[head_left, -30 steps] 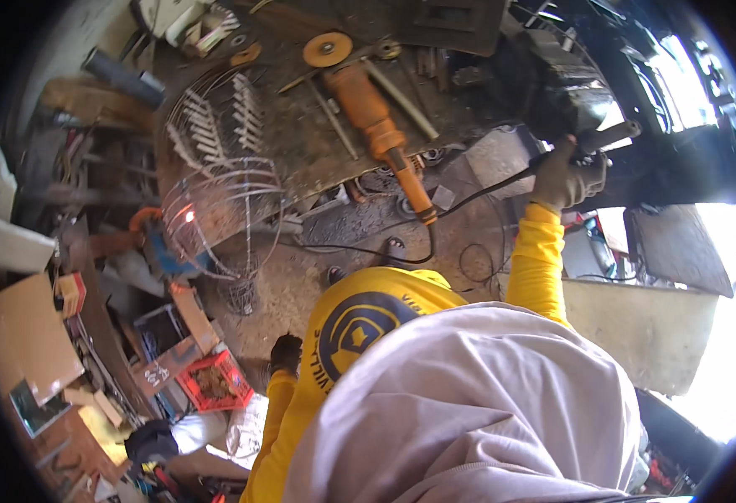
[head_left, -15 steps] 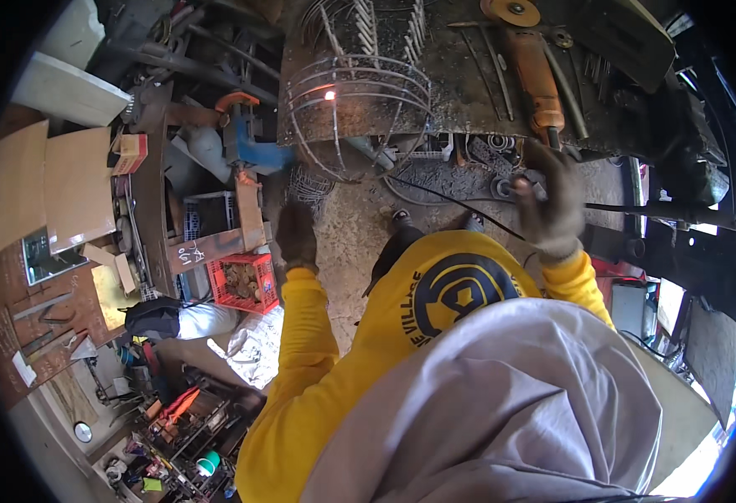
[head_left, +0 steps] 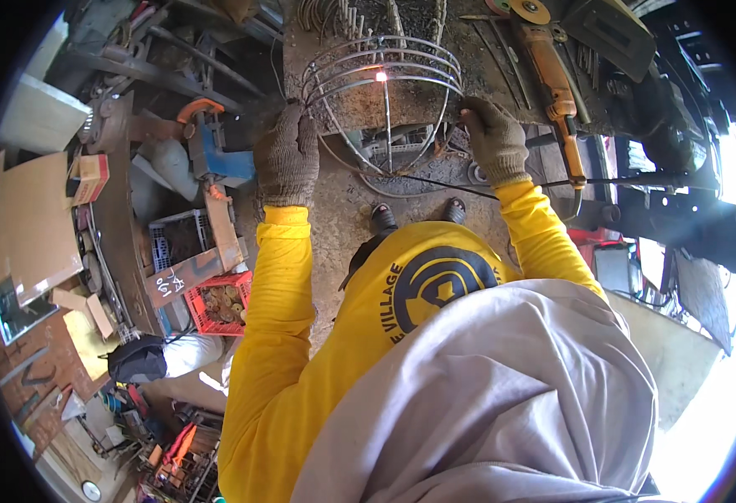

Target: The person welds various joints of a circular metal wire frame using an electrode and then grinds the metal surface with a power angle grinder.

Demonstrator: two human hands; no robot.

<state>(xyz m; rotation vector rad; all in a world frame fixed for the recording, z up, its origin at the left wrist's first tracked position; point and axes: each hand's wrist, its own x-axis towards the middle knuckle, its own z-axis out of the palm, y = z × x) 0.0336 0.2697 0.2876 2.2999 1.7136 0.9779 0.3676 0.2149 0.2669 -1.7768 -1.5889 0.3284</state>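
The left hand (head_left: pixel 287 158) and right hand (head_left: pixel 497 144), both gloved, are at opposite sides of the wire frame (head_left: pixel 387 126); whether they clamp it, I cannot tell.

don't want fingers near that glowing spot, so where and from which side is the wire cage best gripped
Probably grip the wire cage by its rings: left hand on the left bend, right hand on the right, coming from the person's side. The cage appears to jut past the near edge of the bench, and the glowing spot sits mid-ring, away from both bends.
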